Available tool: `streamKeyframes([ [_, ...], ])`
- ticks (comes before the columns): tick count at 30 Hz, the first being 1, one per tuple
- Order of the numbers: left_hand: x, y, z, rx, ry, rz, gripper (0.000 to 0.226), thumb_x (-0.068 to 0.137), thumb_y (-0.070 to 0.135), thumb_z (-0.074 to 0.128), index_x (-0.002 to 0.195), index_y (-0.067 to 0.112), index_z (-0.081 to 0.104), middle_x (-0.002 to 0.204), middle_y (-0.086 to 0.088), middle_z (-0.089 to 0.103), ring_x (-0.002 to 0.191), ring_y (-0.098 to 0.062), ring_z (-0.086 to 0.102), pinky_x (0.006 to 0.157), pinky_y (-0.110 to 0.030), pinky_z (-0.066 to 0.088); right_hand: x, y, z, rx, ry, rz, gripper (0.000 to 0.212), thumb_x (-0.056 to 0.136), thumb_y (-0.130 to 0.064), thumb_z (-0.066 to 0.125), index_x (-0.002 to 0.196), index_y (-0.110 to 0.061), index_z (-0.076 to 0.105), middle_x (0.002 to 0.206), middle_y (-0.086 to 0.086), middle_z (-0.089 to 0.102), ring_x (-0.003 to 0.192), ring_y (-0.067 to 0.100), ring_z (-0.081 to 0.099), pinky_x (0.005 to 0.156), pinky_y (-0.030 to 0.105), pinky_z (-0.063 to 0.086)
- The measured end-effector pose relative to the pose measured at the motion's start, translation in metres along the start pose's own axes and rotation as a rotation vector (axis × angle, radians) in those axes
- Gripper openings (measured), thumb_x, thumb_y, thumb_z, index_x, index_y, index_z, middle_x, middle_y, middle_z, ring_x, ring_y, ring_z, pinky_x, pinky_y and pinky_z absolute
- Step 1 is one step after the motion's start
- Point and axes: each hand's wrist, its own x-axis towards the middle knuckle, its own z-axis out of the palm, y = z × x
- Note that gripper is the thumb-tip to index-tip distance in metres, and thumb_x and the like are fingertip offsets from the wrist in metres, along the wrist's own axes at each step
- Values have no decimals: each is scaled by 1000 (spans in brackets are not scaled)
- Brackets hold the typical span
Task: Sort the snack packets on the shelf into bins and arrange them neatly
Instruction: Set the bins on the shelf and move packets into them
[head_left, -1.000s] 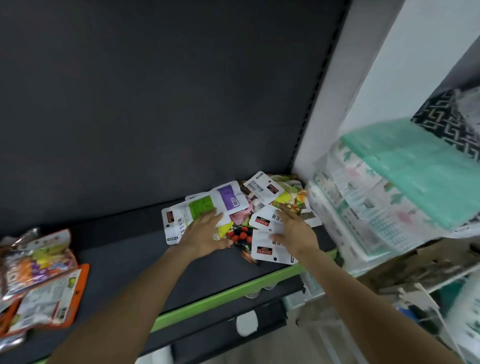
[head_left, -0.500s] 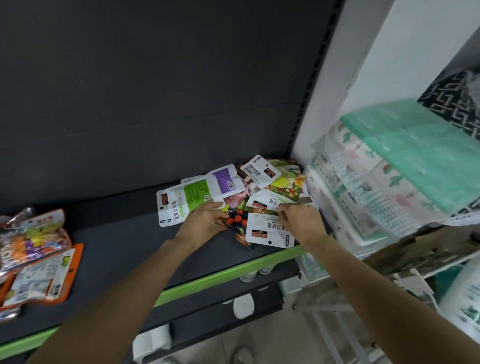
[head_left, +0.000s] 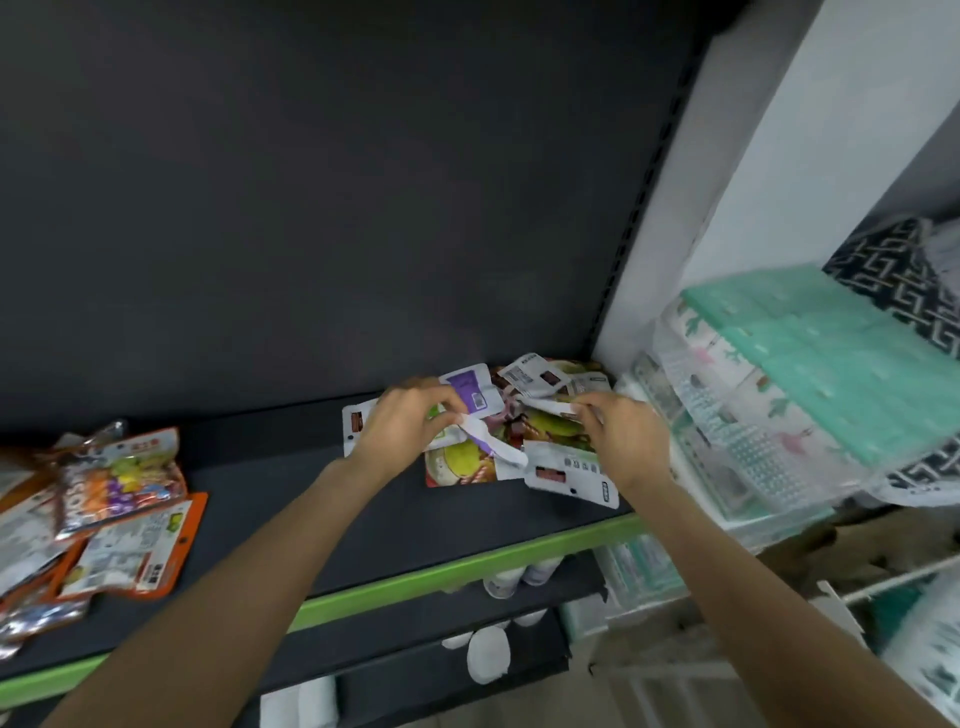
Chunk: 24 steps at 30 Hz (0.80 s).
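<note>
A heap of snack packets (head_left: 519, 431) lies at the right end of a dark shelf (head_left: 322, 499) with a green front edge. My left hand (head_left: 410, 423) sits on the heap's left side, its fingers curled round a white and purple packet (head_left: 493, 447). My right hand (head_left: 621, 439) is on the right side and pinches a white packet edge (head_left: 550, 406). A white packet with a red label (head_left: 569, 475) lies at the front of the heap. No bin shows on this shelf.
A second pile of orange and silver snack packets (head_left: 104, 499) lies at the shelf's left end. Stacked wrapped goods with a mint-green lid (head_left: 810, 358) stand right of the shelf post. White bottles (head_left: 509, 579) sit on the lower shelf.
Both hands have closed in on the heap and taken hold of packets; the packets have been bunched together and shifted. The camera has tilted, so the shelf sits lower in view.
</note>
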Motion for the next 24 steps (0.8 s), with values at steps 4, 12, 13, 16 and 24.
streamKeyframes([
  [4,-3,13,-46,-214,112,-183,5,86,14,66,85,16,70,83,4,68,77,-6,61,72,-15,45,17,-24,-18,93,50,-25,21,97,-24,50,102,-22,71,97,6,72,89,31,65,69,37,51],
  [12,-54,-4,-116,-231,371,-341,17,85,9,66,79,24,67,75,14,65,67,7,58,63,-3,40,30,-96,-25,448,12,-108,17,92,-21,58,99,-17,74,98,-1,73,91,21,66,80,33,51],
  [13,-64,-7,-125,-203,388,-348,16,86,8,66,80,22,67,76,13,65,70,6,57,62,-1,38,28,-109,-24,471,0,-138,17,92,-21,59,99,-18,74,98,-2,73,91,19,66,81,33,51],
  [16,-100,-19,-150,-152,444,-373,14,86,7,64,80,19,68,79,6,67,68,6,57,60,-1,38,21,-154,-18,494,-41,-212,16,92,-21,60,97,-20,74,98,-3,73,91,19,66,81,33,50],
  [24,-219,-57,-239,-143,641,-421,18,86,5,64,77,20,65,66,13,59,58,9,53,56,-7,39,-31,-301,-1,627,-125,-375,12,89,-19,63,90,-19,75,94,-8,73,88,16,66,81,37,52],
])
